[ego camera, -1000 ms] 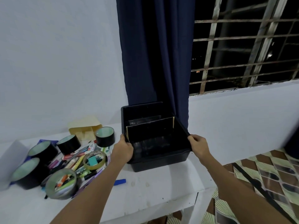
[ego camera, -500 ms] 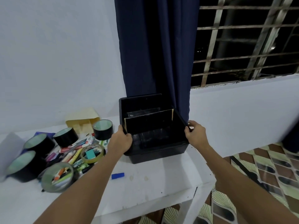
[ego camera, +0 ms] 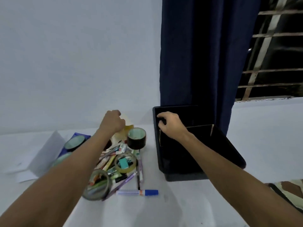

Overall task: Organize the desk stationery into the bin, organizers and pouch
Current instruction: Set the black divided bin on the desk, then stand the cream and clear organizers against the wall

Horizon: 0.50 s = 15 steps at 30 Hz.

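Barely started, by the look of it: black bin (ego camera: 226, 154) on the white desk (ego camera: 164, 208) under the R forearm, nothing loose visible inside, only dark dividers. Whole pile of pens & markers (ego camera: 114, 163) lying unsorted btwn the two forearms, nearer the L one; clear tape ring (ego camera: 125, 163) on top of it, grey tape ring (ego camera: 96, 185) at its near end beside the L forearm, black tape roll (ego camera: 136, 138) just right of the L wrist, blue-capped marker (ego camera: 137, 192) apart at the near edge of the pile. Yellow box (ego camera: 127, 128) right at the L hand. L hand (ego camera: 113, 122) curled over that box, seen from the back — gripping it or only touching, can't tell. R hand (ego camera: 169, 124) inside the bin's far-left corner, fingers curled down on something dark; what exactly, can't tell. Vs. half a sec ago: both hands off the bin's side rims, L gone over to the box, R gone into the bin. Left to do: practically everything.
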Each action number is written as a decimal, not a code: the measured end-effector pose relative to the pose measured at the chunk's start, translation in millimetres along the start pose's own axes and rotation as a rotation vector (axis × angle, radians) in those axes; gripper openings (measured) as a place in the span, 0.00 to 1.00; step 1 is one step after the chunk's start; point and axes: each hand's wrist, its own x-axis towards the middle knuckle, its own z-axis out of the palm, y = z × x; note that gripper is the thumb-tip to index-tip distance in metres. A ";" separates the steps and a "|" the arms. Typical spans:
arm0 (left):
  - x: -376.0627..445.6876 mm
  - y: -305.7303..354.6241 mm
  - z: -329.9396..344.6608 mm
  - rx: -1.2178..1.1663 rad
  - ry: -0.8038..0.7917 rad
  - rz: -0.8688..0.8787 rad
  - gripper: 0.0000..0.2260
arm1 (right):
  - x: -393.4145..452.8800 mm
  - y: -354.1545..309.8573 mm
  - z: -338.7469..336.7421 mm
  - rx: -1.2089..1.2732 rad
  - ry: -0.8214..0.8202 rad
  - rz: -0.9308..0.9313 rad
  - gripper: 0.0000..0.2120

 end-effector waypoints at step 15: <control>86.7 -107.0 19.1 0.200 -0.266 0.056 0.29 | 111.4 -37.3 128.6 -0.215 -0.509 0.159 0.25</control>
